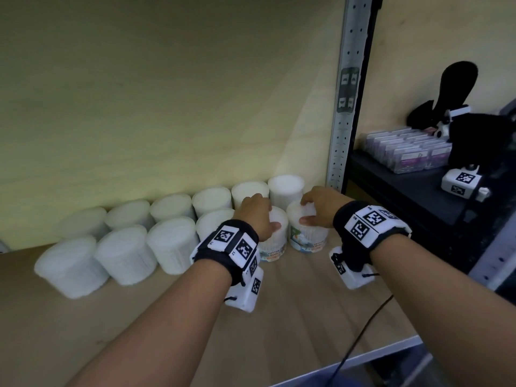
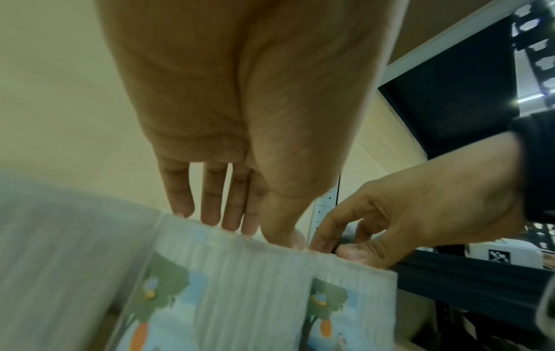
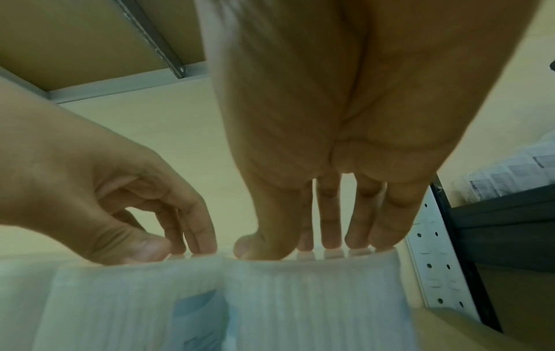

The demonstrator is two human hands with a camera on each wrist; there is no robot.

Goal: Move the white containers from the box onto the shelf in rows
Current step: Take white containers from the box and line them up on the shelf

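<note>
Two rows of white containers [image 1: 125, 255] stand on the wooden shelf [image 1: 279, 325], against its back wall. My left hand [image 1: 258, 216] grips the top of one labelled container [image 1: 276, 243] in the front row, fingers over the lid and thumb at the front. My right hand [image 1: 315, 208] holds the lid of the container [image 1: 308, 238] beside it the same way. In the left wrist view my fingers [image 2: 210, 209] reach the container's [image 2: 246, 285] rim. The right wrist view shows my fingers [image 3: 330, 228] round the other container's [image 3: 315, 296] top. The box is out of view.
A perforated metal upright [image 1: 344, 107] bounds the shelf just right of my right hand. Beyond it a dark shelf [image 1: 413, 196] carries purple packs [image 1: 405, 152] and a tagged white block [image 1: 460, 181]. A black cable [image 1: 357, 339] crosses the shelf's front edge.
</note>
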